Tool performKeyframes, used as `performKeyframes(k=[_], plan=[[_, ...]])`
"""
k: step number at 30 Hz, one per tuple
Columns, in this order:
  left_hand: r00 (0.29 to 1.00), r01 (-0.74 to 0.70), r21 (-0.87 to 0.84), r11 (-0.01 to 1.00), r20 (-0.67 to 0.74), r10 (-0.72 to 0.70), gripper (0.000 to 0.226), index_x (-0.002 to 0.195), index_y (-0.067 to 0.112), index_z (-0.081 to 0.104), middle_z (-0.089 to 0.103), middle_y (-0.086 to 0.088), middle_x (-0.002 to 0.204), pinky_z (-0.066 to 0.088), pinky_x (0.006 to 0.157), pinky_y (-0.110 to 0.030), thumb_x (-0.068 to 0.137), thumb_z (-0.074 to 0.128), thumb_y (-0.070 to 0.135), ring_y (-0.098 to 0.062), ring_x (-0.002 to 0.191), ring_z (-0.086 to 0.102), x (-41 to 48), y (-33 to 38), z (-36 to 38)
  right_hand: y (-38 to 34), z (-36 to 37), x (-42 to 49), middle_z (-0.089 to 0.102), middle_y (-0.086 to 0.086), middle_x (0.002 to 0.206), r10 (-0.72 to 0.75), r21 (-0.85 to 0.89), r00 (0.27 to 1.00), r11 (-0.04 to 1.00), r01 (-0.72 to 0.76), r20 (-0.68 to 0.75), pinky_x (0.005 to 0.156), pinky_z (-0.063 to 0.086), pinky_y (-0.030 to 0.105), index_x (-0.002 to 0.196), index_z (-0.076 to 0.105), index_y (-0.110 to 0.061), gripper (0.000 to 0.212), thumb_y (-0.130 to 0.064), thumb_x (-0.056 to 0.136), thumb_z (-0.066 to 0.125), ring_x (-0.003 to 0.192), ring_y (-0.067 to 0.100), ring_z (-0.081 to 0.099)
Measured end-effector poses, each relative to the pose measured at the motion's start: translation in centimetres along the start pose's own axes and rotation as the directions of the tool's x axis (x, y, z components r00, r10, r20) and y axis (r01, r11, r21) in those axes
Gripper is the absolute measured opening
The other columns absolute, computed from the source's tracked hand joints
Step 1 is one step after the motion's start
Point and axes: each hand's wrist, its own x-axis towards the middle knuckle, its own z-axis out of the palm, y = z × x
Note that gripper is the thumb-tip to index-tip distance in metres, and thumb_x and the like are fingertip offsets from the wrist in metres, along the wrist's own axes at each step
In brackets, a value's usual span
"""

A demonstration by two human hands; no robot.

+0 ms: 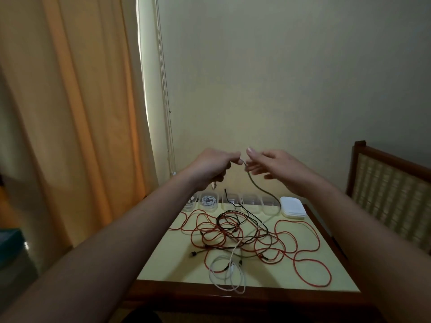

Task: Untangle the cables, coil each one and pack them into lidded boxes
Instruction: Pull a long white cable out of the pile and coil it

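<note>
— What colours are the cables?
— Mostly red cables (203,236), plus a black cable (224,216), a white cable (233,257) and a grey cable (261,191).
— And around them?
— Pale yellow tabletop (168,259) with a dark brown rim (233,297), white lids (292,206), an orange-tan curtain (70,113) and a straw-coloured woven chair back (384,190).

Worktop (177,259): smooth, matt pale top; dark wood rim with a slight gloss.
Red cable (330,275): thin, matt sheath.
White cable (231,259): smooth, faintly shiny.
Grey cable (263,190): dull, matt.
Boxes (250,201): clear plastic.
Lids (292,207): smooth white plastic.
Curtain (81,113): matt cloth.
Chair (391,194): dark wood frame, rough woven back.
Wall (279,66): matt paint.
</note>
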Motion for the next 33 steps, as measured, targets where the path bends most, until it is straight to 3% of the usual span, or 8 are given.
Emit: performKeyframes(k=[5, 10, 14, 18, 21, 25, 30, 33], plan=[[0.98, 0.118, -0.283, 0.952, 0.186, -0.066, 0.025, 0.1, 0.005, 0.07, 0.039, 0.005, 0.057, 0.028, 0.05, -0.023, 0.099, 0.048, 0.019, -0.011, 0.048, 0.037, -0.1, 0.2, -0.6, 0.1, 0.1, -0.4, 0.066, 0.005, 0.08, -0.01, 0.209, 0.993, 0.978, -0.014, 0.117, 0.066, 0.049, 0.036, 0.111, 0.065, -0.002, 0.023, -0.022, 0.102, 0.059, 0.062, 0.02, 0.063], [0.949, -0.308, 0.283, 0.908, 0.024, 0.314, 0.021, 0.101, 0.02, 0.076, 0.074, 0.005, 0.072, 0.042, 0.063, -0.027, 0.098, 0.059, 0.032, -0.014, 0.066, 0.059, -0.7, 0.1, -0.6, 0.0, -0.2, 0.0, 0.054, 0.003, 0.078, -0.023, 0.101, 1.0, 0.995, 0.022, 0.004, 0.048, 0.037, 0.029, 0.103, 0.065, -0.008, 0.021, -0.024, 0.105, 0.052, 0.053, 0.015, 0.045], [0.877, -0.448, 0.405, 0.797, 0.028, 0.479, 0.022, 0.102, 0.023, 0.071, 0.07, 0.006, 0.066, 0.051, 0.061, -0.028, 0.1, 0.057, 0.039, -0.013, 0.057, 0.062, -0.7, 0.0, -0.4, 0.0, -0.9, 0.1, 0.058, -0.004, 0.072, -0.105, 0.018, 0.987, 0.994, 0.108, -0.121, 0.049, 0.034, 0.026, 0.095, 0.066, -0.017, 0.019, -0.029, 0.104, 0.053, 0.052, 0.011, 0.042], [0.918, -0.381, 0.193, 0.904, -0.039, 0.395, 0.021, 0.103, 0.017, 0.067, 0.049, 0.005, 0.058, 0.039, 0.045, -0.023, 0.099, 0.058, 0.036, -0.012, 0.05, 0.045, -0.5, 0.0, -0.4, 0.3, -1.3, 0.0, 0.061, -0.009, 0.068, -0.231, -0.109, 0.96, 0.971, 0.215, -0.16, 0.06, 0.041, 0.028, 0.094, 0.069, -0.02, 0.02, -0.033, 0.103, 0.056, 0.055, 0.003, 0.046], [0.967, -0.243, -0.165, 0.956, -0.116, 0.226, 0.017, 0.109, 0.016, 0.066, 0.038, 0.011, 0.05, 0.026, 0.044, -0.023, 0.099, 0.054, 0.022, -0.009, 0.046, 0.031, 0.0, 0.7, -0.6, 0.6, -1.2, -0.5, 0.062, -0.007, 0.07, -0.277, -0.096, 0.947, 0.96, 0.264, -0.16, 0.064, 0.042, 0.029, 0.092, 0.067, -0.017, 0.021, -0.035, 0.101, 0.059, 0.059, 0.002, 0.049], [0.997, -0.07, -0.667, 0.742, -0.029, 0.068, 0.032, 0.118, 0.011, 0.056, 0.033, 0.007, 0.055, 0.02, 0.042, -0.023, 0.095, 0.034, 0.009, -0.008, 0.042, 0.023, 0.4, 1.6, -2.0, 0.9, -0.8, -0.6, 0.058, -0.001, 0.072, -0.27, -0.003, 0.931, 0.961, 0.278, -0.245, 0.059, 0.039, 0.022, 0.085, 0.065, -0.017, 0.023, -0.034, 0.099, 0.062, 0.056, -0.002, 0.047], [1.0, 0.011, -0.872, 0.49, 0.012, -0.001, 0.019, 0.115, 0.014, 0.051, 0.044, 0.004, 0.068, 0.029, 0.039, -0.019, 0.101, 0.041, 0.006, -0.008, 0.045, 0.028, 0.3, 2.6, -3.2, 1.7, -1.1, -0.2, 0.061, -0.001, 0.072, -0.206, 0.224, 0.92, 0.931, 0.289, -0.333, 0.058, 0.035, 0.024, 0.081, 0.067, -0.016, 0.013, -0.01, 0.093, 0.066, 0.058, 0.009, 0.043], [1.0, 0.01, -0.902, 0.431, -0.002, -0.027, 0.012, 0.108, 0.014, 0.053, 0.048, 0.005, 0.058, 0.022, 0.034, -0.016, 0.104, 0.044, 0.008, -0.006, 0.035, 0.028, 0.7, 2.8, -3.9, 2.6, -1.3, -0.1, 0.066, -0.002, 0.078, -0.22, 0.135, 0.887, 0.946, 0.296, -0.405, 0.063, 0.041, 0.024, 0.085, 0.07, -0.017, 0.008, -0.013, 0.092, 0.069, 0.063, 0.006, 0.05]])
